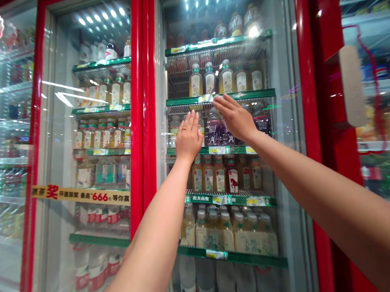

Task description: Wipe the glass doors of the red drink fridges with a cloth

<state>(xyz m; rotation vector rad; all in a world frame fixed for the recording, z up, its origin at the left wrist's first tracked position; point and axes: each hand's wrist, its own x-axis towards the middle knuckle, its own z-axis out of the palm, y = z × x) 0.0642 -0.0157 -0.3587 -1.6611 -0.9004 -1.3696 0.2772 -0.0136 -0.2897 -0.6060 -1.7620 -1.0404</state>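
Both my arms reach forward to the glass door [289, 167] of a red-framed drinks fridge. My left hand [188, 140], with a ring on one finger, is flat with its fingers stretched upward. To its right, and a little higher, my right hand [238, 119] is also flat, its fingers slanting up and left. Neither hand holds anything. Whether the palms touch the glass or hover just before it, I cannot tell. Behind the hands stand purple-labelled bottles [213, 134], partly hidden by them. Pale yellow tea bottles [226, 79] line the shelf above.
A red door frame [147, 100] separates this door from another fridge door at left, which bears a yellow banner strip [84, 194]. Lower down are bottles [219, 175] and packed multipacks [255, 240]. A beige box-shaped fitting [352, 86] juts out at right.
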